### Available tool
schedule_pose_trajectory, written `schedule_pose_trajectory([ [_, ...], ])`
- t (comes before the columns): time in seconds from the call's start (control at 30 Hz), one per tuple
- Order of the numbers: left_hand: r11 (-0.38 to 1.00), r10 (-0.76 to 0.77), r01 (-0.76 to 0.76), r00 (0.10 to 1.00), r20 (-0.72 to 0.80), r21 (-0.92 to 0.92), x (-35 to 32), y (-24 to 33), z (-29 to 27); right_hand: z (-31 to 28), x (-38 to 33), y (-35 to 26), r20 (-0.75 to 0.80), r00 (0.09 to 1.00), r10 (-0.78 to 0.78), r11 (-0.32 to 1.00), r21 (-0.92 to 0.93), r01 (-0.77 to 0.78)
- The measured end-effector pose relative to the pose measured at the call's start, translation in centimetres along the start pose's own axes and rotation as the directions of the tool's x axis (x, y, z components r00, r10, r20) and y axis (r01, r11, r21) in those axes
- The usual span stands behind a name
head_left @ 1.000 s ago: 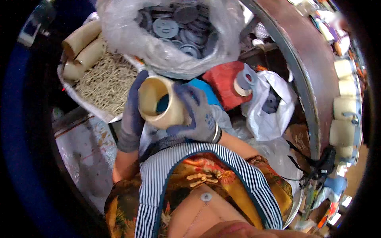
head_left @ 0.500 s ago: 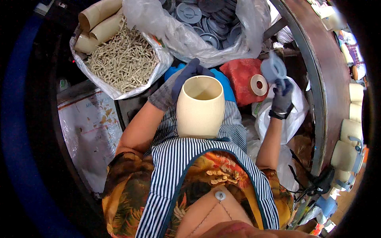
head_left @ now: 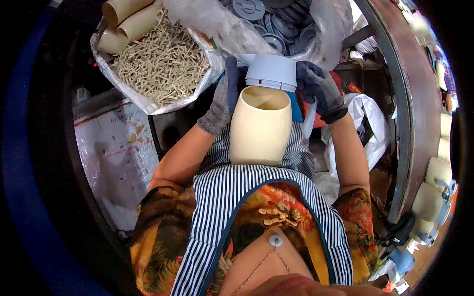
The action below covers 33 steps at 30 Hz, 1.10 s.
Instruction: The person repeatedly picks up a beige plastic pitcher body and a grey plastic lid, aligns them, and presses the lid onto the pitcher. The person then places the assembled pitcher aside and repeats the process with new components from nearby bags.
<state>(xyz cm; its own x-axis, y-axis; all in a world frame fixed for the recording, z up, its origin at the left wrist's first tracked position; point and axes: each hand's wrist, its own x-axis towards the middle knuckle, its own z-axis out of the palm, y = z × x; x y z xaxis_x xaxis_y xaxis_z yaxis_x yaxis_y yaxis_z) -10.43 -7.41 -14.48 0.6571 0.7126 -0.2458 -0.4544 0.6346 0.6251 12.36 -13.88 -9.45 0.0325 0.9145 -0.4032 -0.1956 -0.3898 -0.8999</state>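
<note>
A cream, barrel-shaped jug body [head_left: 260, 130] stands in my lap with its round mouth facing up. Just over the far side of that mouth is a light blue-grey spouted collar [head_left: 271, 71], slightly tilted. My right hand [head_left: 318, 89], in a dark grey glove, grips the collar at its right side; a pale handle [head_left: 309, 120] hangs below those fingers. On the other side, my gloved left hand [head_left: 224, 96] is beside the jug and near the spout, its visible fingers stretched upward. Some of its fingers are hidden in shadow behind.
A white sack [head_left: 148, 112] of small beige sticks, with cardboard tubes [head_left: 140, 24] in it, stands at far left. Behind the collar, a clear bag [head_left: 217, 29] contains blue-grey round parts [head_left: 249, 9]. A white plastic bag [head_left: 375, 133] and a dark table edge [head_left: 395, 74] are at right.
My right hand has come in from the right and now holds the spouted collar over the jug mouth. My left hand has shifted from behind the jug to its left side.
</note>
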Motion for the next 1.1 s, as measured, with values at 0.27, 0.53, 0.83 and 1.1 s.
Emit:
schedule_pose_trajectory([
  [0.27,0.942,0.086,-0.057,0.994,-0.072,0.332,1.4,-1.4,-1.9,-0.5,1.2,0.5,-0.014,1.000,-0.024,0.999,-0.027,0.023],
  [0.53,0.962,-0.072,0.051,0.995,0.071,0.268,1.4,-0.7,-3.1,-0.8,2.3,1.7,0.028,0.998,-0.058,0.998,-0.026,0.059],
  [0.83,0.928,-0.137,0.094,0.986,0.096,0.360,0.0,1.7,-1.1,-0.5,2.9,2.1,0.008,0.994,-0.105,0.992,-0.067,0.105],
  [1.1,0.739,-0.152,0.133,0.988,-0.029,0.660,-0.8,4.3,2.2,-0.2,3.0,3.1,-0.029,0.969,-0.245,0.951,-0.202,0.234],
])
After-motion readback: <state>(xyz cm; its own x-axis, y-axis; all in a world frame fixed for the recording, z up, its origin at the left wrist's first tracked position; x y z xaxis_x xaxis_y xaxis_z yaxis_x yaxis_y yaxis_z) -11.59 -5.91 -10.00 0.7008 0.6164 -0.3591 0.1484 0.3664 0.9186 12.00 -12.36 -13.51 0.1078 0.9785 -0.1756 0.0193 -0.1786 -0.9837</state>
